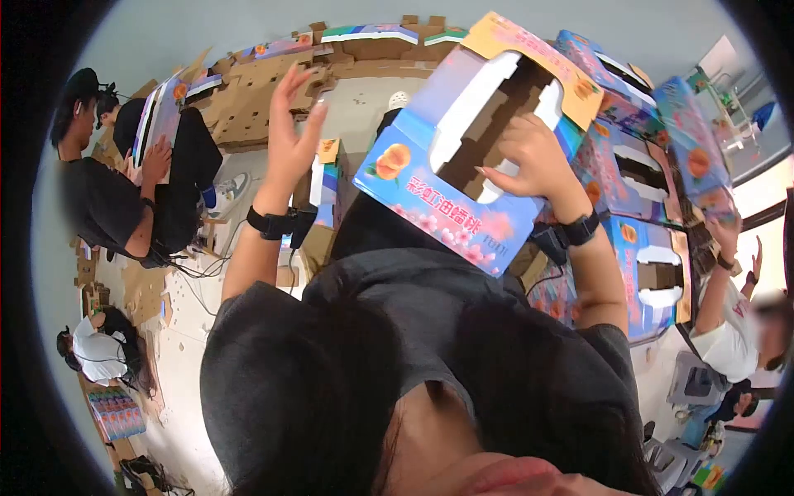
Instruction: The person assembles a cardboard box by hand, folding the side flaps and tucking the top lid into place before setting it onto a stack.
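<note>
A printed peach carton (413,190), blue and pink with an orange end flap, lies tilted in front of my body. Its long window shows a brown inside. My right hand (529,157) is at this window, fingers curled over the edge and thumb stretched out, holding the carton. My left hand (295,132) is raised to the left of the carton, apart from it, fingers spread and holding nothing. Dark bands are on both wrists.
Printed cartons (641,178) are stacked at the right. Flattened cardboard (240,103) lies at the back left. A person in black (107,194) at the left holds a carton. At the right, another person's raised hand (724,236) touches a carton. Grey stools (695,380) stand lower right.
</note>
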A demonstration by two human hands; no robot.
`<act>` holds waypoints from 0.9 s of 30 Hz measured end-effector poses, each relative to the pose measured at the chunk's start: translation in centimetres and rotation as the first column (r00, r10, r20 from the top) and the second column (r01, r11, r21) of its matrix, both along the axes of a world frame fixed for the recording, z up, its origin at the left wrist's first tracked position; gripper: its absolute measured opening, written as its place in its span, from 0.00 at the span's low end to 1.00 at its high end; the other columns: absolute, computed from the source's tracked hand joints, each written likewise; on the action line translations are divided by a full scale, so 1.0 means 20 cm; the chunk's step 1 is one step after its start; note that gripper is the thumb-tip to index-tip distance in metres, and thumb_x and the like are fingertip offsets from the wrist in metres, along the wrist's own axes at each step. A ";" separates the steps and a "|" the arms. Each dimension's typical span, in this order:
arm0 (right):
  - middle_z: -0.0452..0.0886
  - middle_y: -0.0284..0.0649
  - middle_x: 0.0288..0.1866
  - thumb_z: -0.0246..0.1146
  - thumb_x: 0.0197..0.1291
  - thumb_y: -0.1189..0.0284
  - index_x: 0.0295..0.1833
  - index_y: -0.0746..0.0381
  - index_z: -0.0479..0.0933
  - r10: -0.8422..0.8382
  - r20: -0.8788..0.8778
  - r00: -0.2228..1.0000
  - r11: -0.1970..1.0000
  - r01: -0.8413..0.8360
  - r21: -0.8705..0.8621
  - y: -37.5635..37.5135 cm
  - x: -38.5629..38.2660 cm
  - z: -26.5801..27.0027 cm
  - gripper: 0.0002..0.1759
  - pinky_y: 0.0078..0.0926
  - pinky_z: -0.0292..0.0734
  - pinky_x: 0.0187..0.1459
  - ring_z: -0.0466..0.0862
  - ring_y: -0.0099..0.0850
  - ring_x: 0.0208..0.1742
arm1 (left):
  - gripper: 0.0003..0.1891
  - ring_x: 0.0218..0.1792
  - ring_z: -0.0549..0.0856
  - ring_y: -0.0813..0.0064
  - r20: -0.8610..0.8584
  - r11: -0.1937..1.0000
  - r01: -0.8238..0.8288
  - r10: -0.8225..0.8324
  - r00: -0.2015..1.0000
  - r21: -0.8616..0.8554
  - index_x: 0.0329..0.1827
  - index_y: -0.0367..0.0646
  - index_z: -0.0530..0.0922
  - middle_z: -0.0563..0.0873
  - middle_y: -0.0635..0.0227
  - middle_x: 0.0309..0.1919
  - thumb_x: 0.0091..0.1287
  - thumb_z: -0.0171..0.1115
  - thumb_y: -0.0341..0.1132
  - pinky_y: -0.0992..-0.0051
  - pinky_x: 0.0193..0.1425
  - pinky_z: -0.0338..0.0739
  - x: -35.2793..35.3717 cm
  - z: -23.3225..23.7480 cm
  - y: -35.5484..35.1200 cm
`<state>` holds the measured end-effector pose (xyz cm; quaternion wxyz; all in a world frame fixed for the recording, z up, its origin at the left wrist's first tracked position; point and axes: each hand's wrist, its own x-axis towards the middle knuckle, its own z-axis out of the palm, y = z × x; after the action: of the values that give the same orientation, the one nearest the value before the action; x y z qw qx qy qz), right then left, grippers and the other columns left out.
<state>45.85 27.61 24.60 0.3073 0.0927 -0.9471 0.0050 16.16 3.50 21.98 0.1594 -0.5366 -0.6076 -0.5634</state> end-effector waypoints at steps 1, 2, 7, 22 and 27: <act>0.72 0.38 0.18 0.73 0.49 0.56 0.16 0.60 0.76 0.015 0.028 0.999 1.000 -0.015 0.016 -0.01 0.01 0.02 0.22 0.35 0.66 0.37 0.73 0.39 0.29 | 0.32 0.63 0.79 0.61 -0.166 0.999 0.013 -0.005 0.986 0.050 0.74 0.40 0.66 0.79 0.56 0.65 0.68 0.67 0.34 0.60 0.70 0.71 0.14 0.11 -0.01; 0.73 0.38 0.18 0.73 0.49 0.55 0.16 0.60 0.76 0.033 0.040 0.999 0.998 -0.034 0.047 -0.03 0.02 0.03 0.23 0.35 0.66 0.38 0.73 0.39 0.29 | 0.30 0.62 0.80 0.60 -0.195 0.993 0.118 -0.116 0.974 -0.001 0.70 0.41 0.70 0.80 0.57 0.64 0.65 0.68 0.34 0.60 0.68 0.72 0.25 0.16 -0.03; 0.75 0.39 0.21 0.68 0.49 0.55 0.18 0.59 0.76 0.131 0.173 0.976 0.968 -0.164 0.192 0.05 -0.03 -0.06 0.20 0.37 0.68 0.42 0.74 0.40 0.32 | 0.34 0.60 0.82 0.54 -0.275 0.731 0.548 -0.670 0.690 -0.408 0.69 0.42 0.72 0.81 0.58 0.64 0.60 0.75 0.41 0.59 0.63 0.75 0.70 0.24 0.07; 0.77 0.55 0.62 0.63 0.60 0.55 0.50 0.63 0.83 -0.220 0.445 0.868 0.973 0.161 0.168 0.03 -0.22 -0.34 0.23 0.49 0.58 0.77 0.65 0.54 0.76 | 0.22 0.60 0.76 0.55 -0.144 0.724 0.217 -0.401 0.905 -0.654 0.48 0.44 0.82 0.79 0.58 0.54 0.69 0.63 0.55 0.57 0.69 0.64 0.51 -0.36 0.35; 0.60 0.57 0.80 0.60 0.67 0.53 0.76 0.56 0.68 -0.399 0.370 0.839 0.899 0.437 -0.021 -0.07 -0.12 -0.36 0.35 0.54 0.54 0.78 0.56 0.54 0.82 | 0.26 0.66 0.73 0.52 -0.152 0.717 0.181 -0.373 0.915 -0.674 0.52 0.43 0.83 0.78 0.55 0.60 0.69 0.61 0.59 0.55 0.74 0.60 0.51 -0.41 0.39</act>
<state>43.35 26.24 17.40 0.1285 -0.1349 -0.9825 0.0039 26.37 11.36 13.81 -0.0393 -0.7171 -0.6473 -0.2556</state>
